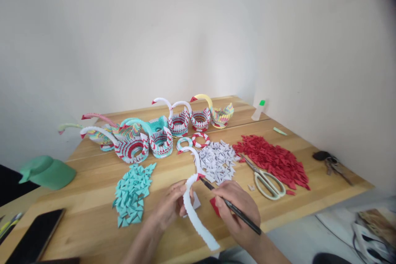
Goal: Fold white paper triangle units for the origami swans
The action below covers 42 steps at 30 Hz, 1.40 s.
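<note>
The left hand's (177,199) fingers pinch a curved, red-tipped white paper strip (192,214), probably light and crushable; I'd hold mid-curve. The right hand's (238,208) pinch a slim black pen (244,218).

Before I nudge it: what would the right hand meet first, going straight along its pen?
The right hand, pen leading, would likely meet the red tip of the white curved piece; they may be touching.

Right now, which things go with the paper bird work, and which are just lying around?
Likely part of the work:
white paper neck in the left hand
black pen in the right hand
white pieces
teal pieces
red pieces
scissors

Probably just lying around:
phone
keys
</note>
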{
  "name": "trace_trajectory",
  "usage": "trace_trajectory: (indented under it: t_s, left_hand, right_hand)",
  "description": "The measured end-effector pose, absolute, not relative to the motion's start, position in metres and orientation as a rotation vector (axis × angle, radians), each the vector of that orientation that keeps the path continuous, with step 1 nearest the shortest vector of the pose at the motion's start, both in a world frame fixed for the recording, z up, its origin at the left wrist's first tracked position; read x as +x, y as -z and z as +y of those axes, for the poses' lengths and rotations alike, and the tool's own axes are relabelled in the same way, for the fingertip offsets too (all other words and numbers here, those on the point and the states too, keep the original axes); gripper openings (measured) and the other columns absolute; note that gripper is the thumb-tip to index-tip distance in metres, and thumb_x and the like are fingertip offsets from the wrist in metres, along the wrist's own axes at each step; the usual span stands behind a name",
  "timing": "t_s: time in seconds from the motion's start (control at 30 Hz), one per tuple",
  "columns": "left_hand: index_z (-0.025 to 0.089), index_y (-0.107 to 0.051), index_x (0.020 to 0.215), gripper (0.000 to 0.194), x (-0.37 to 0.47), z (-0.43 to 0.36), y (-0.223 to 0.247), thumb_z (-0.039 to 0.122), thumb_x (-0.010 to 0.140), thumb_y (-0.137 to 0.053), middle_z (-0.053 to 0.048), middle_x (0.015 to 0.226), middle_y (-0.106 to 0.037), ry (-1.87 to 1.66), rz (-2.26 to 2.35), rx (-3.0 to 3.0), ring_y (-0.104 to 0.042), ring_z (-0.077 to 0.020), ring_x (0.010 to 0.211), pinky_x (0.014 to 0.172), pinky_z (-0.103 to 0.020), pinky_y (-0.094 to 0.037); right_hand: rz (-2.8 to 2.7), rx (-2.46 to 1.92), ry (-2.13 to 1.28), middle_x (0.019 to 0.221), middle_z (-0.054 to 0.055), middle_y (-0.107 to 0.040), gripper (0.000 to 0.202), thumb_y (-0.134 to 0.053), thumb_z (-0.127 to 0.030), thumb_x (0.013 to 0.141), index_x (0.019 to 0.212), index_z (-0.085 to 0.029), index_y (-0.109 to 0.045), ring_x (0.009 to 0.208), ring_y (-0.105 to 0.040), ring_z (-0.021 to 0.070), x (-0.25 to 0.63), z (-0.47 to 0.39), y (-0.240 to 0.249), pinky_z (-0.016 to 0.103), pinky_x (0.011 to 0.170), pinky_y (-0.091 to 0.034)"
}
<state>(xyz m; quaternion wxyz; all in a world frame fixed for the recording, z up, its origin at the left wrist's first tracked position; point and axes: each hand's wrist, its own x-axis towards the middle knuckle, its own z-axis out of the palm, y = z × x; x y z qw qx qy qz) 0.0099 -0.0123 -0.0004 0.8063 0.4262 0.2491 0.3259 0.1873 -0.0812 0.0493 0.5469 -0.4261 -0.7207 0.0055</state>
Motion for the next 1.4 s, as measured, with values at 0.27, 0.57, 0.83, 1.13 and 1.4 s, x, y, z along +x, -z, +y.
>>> trace_trajectory:
  t_s: [0.27, 0.57, 0.83, 1.13, 1.4]
  left_hand:
    - [0.012, -0.057, 0.071, 0.033, 0.0088, -0.0116, -0.0001, 0.041, 0.085, -0.050, 0.006, 0.040, -0.037, -0.711, 0.496, 0.884, -0.031, -0.0066, 0.035, 0.041, -0.019, -0.026]
    - [0.012, -0.057, 0.071, 0.032, 0.0086, -0.0119, -0.0002, 0.040, 0.086, -0.049, 0.005, 0.040, -0.038, -0.701, 0.485, 0.897, -0.031, -0.0070, 0.035, 0.041, -0.019, -0.026]
    - [0.012, -0.058, 0.072, 0.032, 0.0066, -0.0108, 0.0031, 0.041, 0.085, -0.050, 0.006, 0.039, -0.036, -0.704, 0.488, 0.886, -0.031, -0.0070, 0.035, 0.041, -0.019, -0.026]
    - [0.012, -0.058, 0.072, 0.033, 0.0072, -0.0119, 0.0019, 0.043, 0.084, -0.051, 0.006, 0.040, -0.037, -0.696, 0.471, 0.884, -0.030, -0.0066, 0.036, 0.042, -0.019, -0.026]
    - [0.013, -0.057, 0.071, 0.034, 0.0074, -0.0109, 0.0005, 0.044, 0.083, -0.052, 0.007, 0.039, -0.036, -0.698, 0.492, 0.887, -0.030, -0.0064, 0.035, 0.041, -0.019, -0.026]
  right_hand:
    - [-1.706, -1.014, -0.031, 0.073, 0.003, -0.063, 0.022, -0.049, -0.008, 0.081, 0.096, -0.019, -0.059, 0.070, -0.061, 0.0180, 0.1877, -0.0810, -0.0469, 0.035, 0.068, -0.051]
    - [-1.706, -1.004, -0.055, 0.074, 0.004, -0.063, 0.022, -0.049, -0.007, 0.081, 0.097, -0.019, -0.058, 0.072, -0.060, 0.0183, 0.1877, -0.0817, -0.0448, 0.035, 0.069, -0.050]
    - [-1.711, -1.011, -0.054, 0.075, 0.004, -0.063, 0.022, -0.049, -0.007, 0.081, 0.097, -0.019, -0.057, 0.073, -0.060, 0.0181, 0.1888, -0.0808, -0.0442, 0.034, 0.069, -0.049]
    - [-1.705, -0.990, -0.050, 0.073, 0.004, -0.062, 0.023, -0.050, -0.005, 0.080, 0.097, -0.018, -0.058, 0.071, -0.059, 0.0175, 0.1876, -0.0806, -0.0433, 0.034, 0.069, -0.049]
    - [-1.696, -1.006, -0.030, 0.074, 0.003, -0.063, 0.021, -0.049, -0.008, 0.081, 0.096, -0.020, -0.058, 0.072, -0.061, 0.0178, 0.1875, -0.0807, -0.0464, 0.034, 0.070, -0.051]
